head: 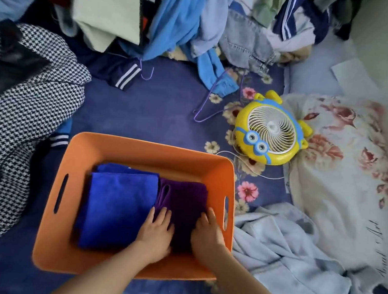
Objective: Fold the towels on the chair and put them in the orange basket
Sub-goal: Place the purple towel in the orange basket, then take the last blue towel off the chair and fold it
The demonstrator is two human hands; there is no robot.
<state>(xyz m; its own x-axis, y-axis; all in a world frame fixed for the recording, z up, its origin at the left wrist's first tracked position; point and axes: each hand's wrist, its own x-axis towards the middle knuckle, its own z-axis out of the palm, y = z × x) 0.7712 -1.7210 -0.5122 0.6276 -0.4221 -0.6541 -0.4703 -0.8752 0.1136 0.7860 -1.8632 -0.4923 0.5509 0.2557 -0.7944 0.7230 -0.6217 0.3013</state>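
Observation:
The orange basket (136, 148) stands on the blue bedspread in front of me. Inside it on the left lie folded blue towels (113, 207). Beside them on the right lies a folded purple towel (185, 201). My left hand (157, 230) rests flat on the purple towel's left edge, next to the blue one. My right hand (207, 235) presses on its right edge, by the basket's right wall. Both hands have their fingers spread over the cloth. No chair is in view.
A houndstooth coat (11, 129) lies left of the basket. A heap of clothes (184, 17) fills the far side, with purple hangers (211, 98) in front. A yellow fan (271, 130), a floral pillow (342, 171) and a pale blue garment (292, 260) lie to the right.

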